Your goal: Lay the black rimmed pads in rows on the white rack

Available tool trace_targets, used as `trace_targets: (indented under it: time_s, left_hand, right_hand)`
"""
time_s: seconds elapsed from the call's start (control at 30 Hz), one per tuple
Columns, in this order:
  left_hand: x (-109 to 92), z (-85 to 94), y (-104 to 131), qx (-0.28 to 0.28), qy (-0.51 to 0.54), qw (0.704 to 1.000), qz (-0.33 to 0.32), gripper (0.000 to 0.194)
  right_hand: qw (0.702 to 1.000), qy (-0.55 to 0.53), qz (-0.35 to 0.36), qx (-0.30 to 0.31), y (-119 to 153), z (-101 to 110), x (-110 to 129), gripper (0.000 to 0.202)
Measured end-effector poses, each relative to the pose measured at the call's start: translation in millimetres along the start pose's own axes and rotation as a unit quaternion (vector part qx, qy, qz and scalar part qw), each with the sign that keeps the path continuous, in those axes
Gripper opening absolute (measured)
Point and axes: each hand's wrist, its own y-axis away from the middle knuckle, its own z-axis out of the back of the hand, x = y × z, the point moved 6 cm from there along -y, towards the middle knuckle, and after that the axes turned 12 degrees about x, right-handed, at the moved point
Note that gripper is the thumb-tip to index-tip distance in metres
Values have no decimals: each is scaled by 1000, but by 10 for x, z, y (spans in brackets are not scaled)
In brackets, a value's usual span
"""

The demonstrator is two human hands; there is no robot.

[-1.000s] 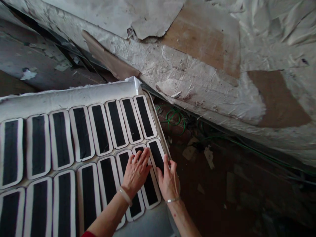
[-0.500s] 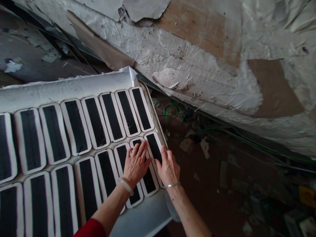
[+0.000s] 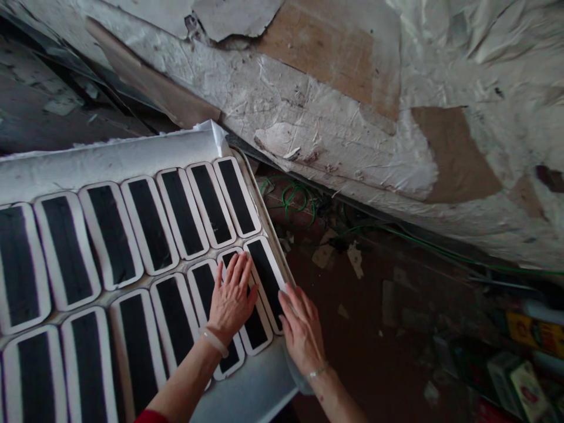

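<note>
Two rows of flat, rounded white pieces with black rectangular middles lie side by side on a pale table point(image 3: 259, 382). My left hand point(image 3: 232, 296), with a pale bangle at the wrist, rests flat with fingers stretched over one black-centred piece point(image 3: 255, 326) in the near row. By the table's right edge, my right hand point(image 3: 304, 326) touches the outer side of the last piece point(image 3: 264, 276) in that row, its fingers extended. A metal bracelet circles that wrist. The hands partly cover both pieces.
Beyond the table stands a large bulk covered in torn, wrinkled pale sheeting point(image 3: 326, 111) with brown patches. A green cable point(image 3: 293, 197) coils on the dark floor among scraps. Boxes point(image 3: 524, 382) stand at lower right. White cloth point(image 3: 132, 155) edges the table's far side.
The view has shifted, moving the table and pieces left in the picture. My right hand has slid down and outward along the last piece's edge. My left hand stays over the neighbouring piece.
</note>
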Motion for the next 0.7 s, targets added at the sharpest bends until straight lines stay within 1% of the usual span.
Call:
trace_targets:
  time_s: [0.07,0.17,0.33,0.43,0.5,0.53,0.6,0.63,0.67,0.7]
  left_hand:
    - [-43,24,-2,-2,7,1000,-2,54]
    - [-109,21,-1,-8,6,1000,-6,52]
    - [-150,-85,33,-22,3,1000,-11,59]
    - [-171,-113,43,-62,14,997,-32,59]
    - [-178,-113,46,-84,19,995,-41,62]
    - [-176,-112,53,-92,19,995,-44,63]
    - [-151,-133,72,-87,12,995,-51,62]
    - [-131,-159,79,-73,2,996,-57,60]
    - [-114,-203,80,-46,-17,997,-67,55]
    - [-99,-248,74,-16,-38,996,-81,52]
  right_hand:
    - [999,44,14,13,61,-114,53,61]
    - [998,54,9,15,53,-181,88,63]
    - [999,32,7,11,12,-83,90,71]
    - [999,46,14,-23,62,-54,93,62]
    - [994,74,19,-73,144,-131,106,54]
    - [990,90,19,-111,209,-192,118,50]
    - [969,115,0,-219,409,-315,138,38]
    - [951,120,-17,-284,557,-354,151,34]
    - [936,122,-20,-330,716,-384,182,31]
    - [932,104,-50,-345,871,-395,177,29]
